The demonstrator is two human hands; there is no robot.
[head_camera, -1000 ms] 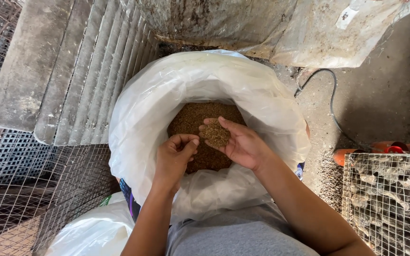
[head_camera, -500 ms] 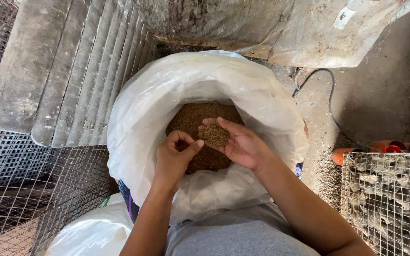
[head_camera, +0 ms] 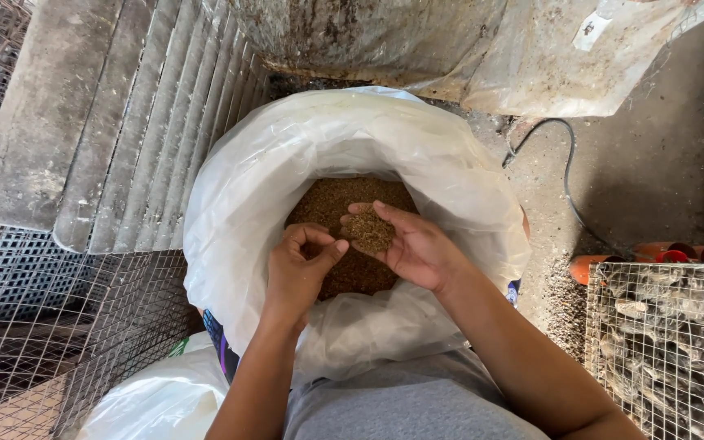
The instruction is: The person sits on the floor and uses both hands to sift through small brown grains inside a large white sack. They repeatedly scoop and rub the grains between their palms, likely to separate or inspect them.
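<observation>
A big white plastic sack [head_camera: 287, 155] stands open in front of me, filled with brown granular feed [head_camera: 323, 204]. My right hand [head_camera: 417, 248] is palm up over the sack's mouth and cups a small heap of the feed [head_camera: 370, 232]. My left hand [head_camera: 297, 273] hovers beside it, fingers curled with thumb and fingertips pinched together, close to the heap. Whether the left fingers hold any grains is hidden.
Wire mesh cage [head_camera: 42, 350] at lower left, another wire cage [head_camera: 670, 342] at lower right. Corrugated grey sheets [head_camera: 124, 122] lean at the left. A black cable [head_camera: 568, 187] runs over the dirt floor. Orange-red containers [head_camera: 662, 253] sit by the right cage. A second white bag [head_camera: 156, 399] lies below.
My left hand's fingers have shifted slightly and pinched closer to the heap in my right palm. Both hands stay over the sack.
</observation>
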